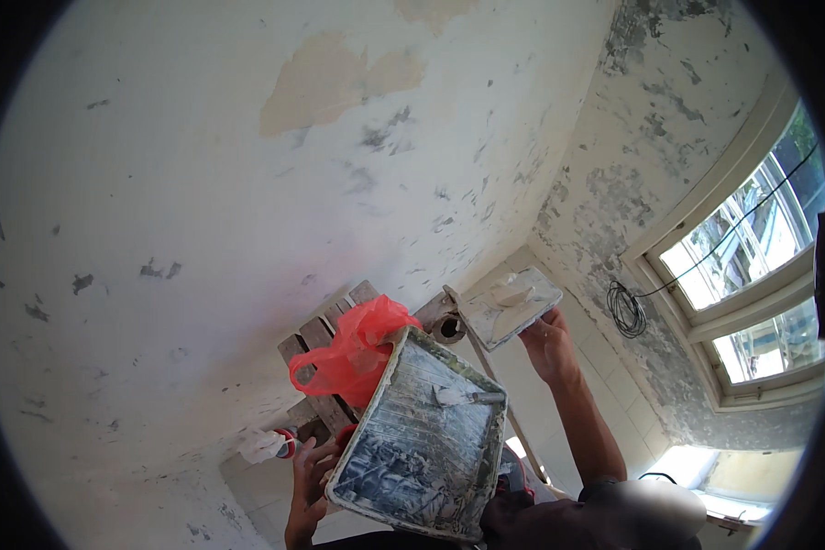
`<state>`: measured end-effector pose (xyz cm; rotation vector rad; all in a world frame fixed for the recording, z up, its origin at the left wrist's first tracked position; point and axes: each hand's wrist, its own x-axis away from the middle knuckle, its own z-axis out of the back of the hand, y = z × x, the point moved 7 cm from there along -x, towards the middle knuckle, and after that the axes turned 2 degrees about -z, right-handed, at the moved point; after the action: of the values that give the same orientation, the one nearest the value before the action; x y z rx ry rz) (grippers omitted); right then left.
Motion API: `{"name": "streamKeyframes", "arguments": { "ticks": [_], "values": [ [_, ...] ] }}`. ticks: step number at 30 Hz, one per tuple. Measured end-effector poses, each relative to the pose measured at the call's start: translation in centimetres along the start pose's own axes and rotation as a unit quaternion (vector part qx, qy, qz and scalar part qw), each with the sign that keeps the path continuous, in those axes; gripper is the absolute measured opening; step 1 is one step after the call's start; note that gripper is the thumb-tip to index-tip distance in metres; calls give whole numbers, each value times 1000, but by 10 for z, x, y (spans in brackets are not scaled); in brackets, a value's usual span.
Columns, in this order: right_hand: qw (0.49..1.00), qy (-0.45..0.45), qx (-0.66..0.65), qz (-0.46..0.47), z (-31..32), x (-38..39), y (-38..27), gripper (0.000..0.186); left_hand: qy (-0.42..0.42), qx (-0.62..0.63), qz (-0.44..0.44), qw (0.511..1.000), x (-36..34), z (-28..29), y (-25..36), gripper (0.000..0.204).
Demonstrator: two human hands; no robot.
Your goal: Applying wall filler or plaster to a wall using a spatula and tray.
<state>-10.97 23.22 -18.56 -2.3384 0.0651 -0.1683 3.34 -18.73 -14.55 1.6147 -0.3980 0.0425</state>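
A rectangular paint tray point(422, 440), its inside smeared with white and grey filler, is tilted in front of me. My left hand point(310, 478) is at the tray's left rim with its fingers bent against it; some fingertips are hidden. Inside the tray lies a putty knife point(467, 396), coated in filler. On the right, my raised right hand point(548, 344) grips a flat rectangular plastering board point(511, 310) by its near edge. Pale wet filler is spread over the board's top.
A thin red plastic bag point(362, 348) lies on a slatted wooden platform point(316, 332) behind the tray. Beside my left hand is a small red-and-white container point(286, 444). Patchy walls rise ahead; a coiled black cable point(626, 310) hangs by the window point(742, 243) at right.
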Motion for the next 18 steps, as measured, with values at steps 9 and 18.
{"name": "streamKeyframes", "arguments": {
  "ticks": [9,18],
  "values": [
    [991,-117,59,-3,-89,-156,-3,37,92,53,-62,992,-3,31,-56,69],
    [992,-100,62,-54,-110,-231,36,34,153,-321,166,920,19,61,-85,68]
  ]
}}
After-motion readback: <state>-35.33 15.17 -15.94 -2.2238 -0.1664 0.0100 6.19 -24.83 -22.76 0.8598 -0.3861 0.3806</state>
